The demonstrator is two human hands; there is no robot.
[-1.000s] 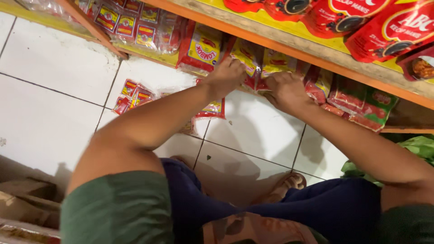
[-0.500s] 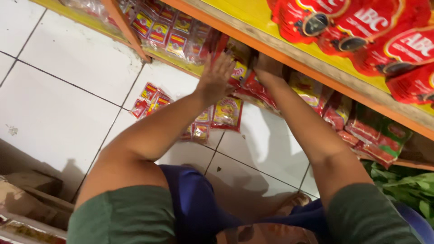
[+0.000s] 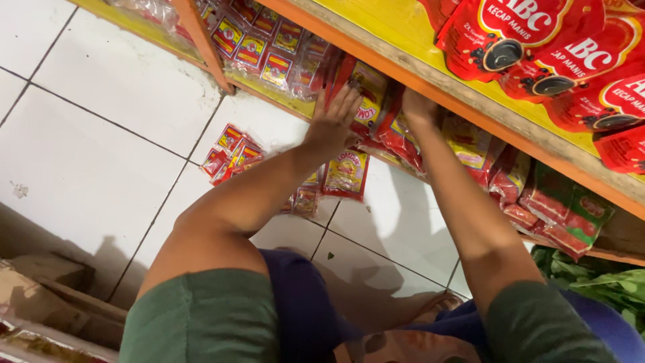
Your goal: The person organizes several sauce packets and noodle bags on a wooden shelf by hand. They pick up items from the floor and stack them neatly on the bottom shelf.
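Sachets (image 3: 383, 124) in red and yellow stand packed in a row on the bottom shelf (image 3: 463, 107), their long axes roughly upright and leaning back into the shelf, printed faces turned out toward the floor. Left hand (image 3: 334, 119) lies flat on them, fingers spread and pointing into the shelf — not closed on anything. Right hand (image 3: 418, 107) reaches in just beside it; its fingers are hidden among the packs, so its grip cannot be told. More loose sachets (image 3: 232, 151) lie scattered on the white tiled floor (image 3: 101, 114) below — one hangs off the shelf edge.
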